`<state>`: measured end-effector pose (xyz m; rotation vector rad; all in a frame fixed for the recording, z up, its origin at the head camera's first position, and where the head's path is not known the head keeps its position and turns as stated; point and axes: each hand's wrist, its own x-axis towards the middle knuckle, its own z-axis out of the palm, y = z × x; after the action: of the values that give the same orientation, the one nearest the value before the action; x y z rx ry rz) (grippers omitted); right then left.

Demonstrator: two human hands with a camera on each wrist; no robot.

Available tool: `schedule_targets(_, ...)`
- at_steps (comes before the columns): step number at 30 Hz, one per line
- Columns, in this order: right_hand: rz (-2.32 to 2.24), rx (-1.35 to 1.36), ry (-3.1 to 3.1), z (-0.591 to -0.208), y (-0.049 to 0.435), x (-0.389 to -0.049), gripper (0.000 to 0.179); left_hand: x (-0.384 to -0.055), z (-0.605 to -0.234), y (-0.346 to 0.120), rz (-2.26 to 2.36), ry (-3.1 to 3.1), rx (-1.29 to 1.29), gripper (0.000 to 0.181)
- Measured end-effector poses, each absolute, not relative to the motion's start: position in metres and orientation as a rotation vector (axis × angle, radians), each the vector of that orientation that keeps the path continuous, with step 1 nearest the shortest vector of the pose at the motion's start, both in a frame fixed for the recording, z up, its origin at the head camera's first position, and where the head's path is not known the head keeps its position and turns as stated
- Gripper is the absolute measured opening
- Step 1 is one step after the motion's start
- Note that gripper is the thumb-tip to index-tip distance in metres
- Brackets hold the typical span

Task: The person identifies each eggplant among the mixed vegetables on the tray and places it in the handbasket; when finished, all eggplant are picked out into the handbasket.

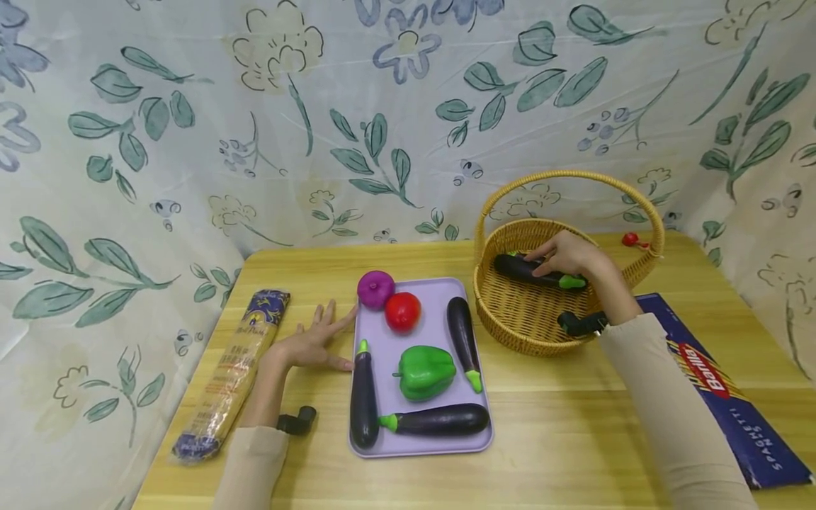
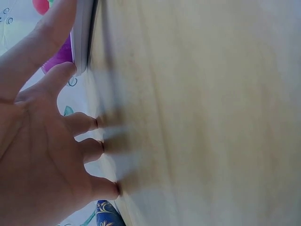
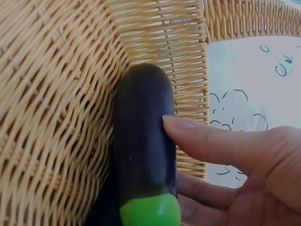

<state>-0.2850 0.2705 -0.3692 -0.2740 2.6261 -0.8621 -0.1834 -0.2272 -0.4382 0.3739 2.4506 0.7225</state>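
Observation:
My right hand [image 1: 564, 255] reaches into the wicker basket [image 1: 510, 315], thumb and fingers about a dark eggplant [image 3: 143, 136] with a green cap. In the right wrist view the thumb [image 3: 188, 127] touches one side of it, while the other fingers are partly hidden behind it. A second green stem tip in the head view suggests another eggplant beneath. My left hand [image 1: 312, 343] has its fingers spread, some tips on the table, and its thumb and index finger at the left edge of the lilac tray [image 1: 411, 444].
Several eggplants [image 1: 440, 419], a green bell pepper [image 1: 426, 373], a tomato [image 1: 403, 312] and a purple onion-like vegetable [image 1: 376, 289] lie on the tray. Pasta packs flank it: a clear one [image 1: 232, 375] left, a blue spaghetti box [image 1: 733, 404] right. A small red item [image 1: 631, 239] lies behind the basket.

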Motion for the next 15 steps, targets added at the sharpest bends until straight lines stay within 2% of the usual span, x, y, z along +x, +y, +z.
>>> schedule_targets(15, -0.827, -0.256, 2.609, -0.3783, 0.2782, -0.2888, 0.041, -0.1835, -0.4394, -0.2274, 0.732, 2.451, 0.380, 0.113)
